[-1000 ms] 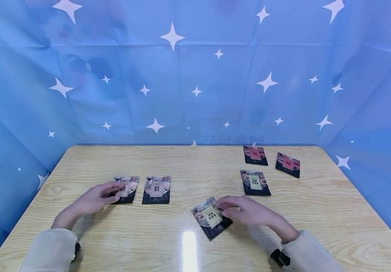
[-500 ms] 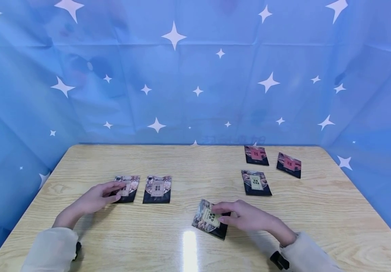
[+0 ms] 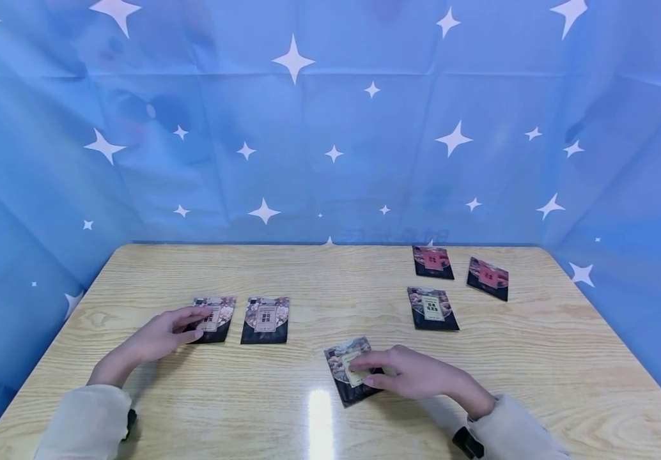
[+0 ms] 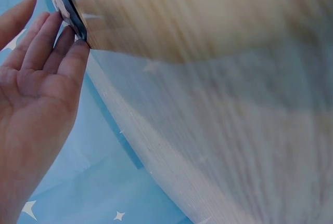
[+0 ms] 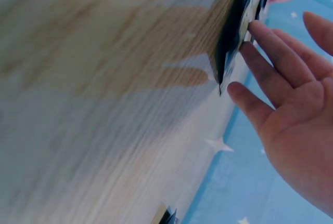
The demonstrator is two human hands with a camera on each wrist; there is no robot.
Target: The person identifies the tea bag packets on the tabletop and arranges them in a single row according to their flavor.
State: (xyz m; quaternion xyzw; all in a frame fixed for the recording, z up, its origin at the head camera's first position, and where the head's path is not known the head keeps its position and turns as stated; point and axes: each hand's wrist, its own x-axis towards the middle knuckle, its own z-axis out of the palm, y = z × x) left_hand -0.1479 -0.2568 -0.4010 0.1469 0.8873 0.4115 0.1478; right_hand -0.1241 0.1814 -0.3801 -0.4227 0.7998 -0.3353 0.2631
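Observation:
In the head view my left hand rests its fingertips on the left part of a dark flat packet with a pink label. A matching pink-label packet lies just right of it. My right hand has extended fingers on a packet with a pale yellow-green label, which lies tilted near the middle and is partly covered by them. The right wrist view shows spread fingertips right at the edge of this packet. In the left wrist view, relaxed fingers touch the edge of the pink-label packet.
At the right lies another yellow-green-label packet. Behind it are two red-label packets, one near the back edge and one slanted farther right. The wooden table meets a blue star-patterned cloth at its far edge.
The yellow-green-label packet under my right hand has turned one way and then back to a more upright angle. My right hand has shifted left over it; my left hand stays still.

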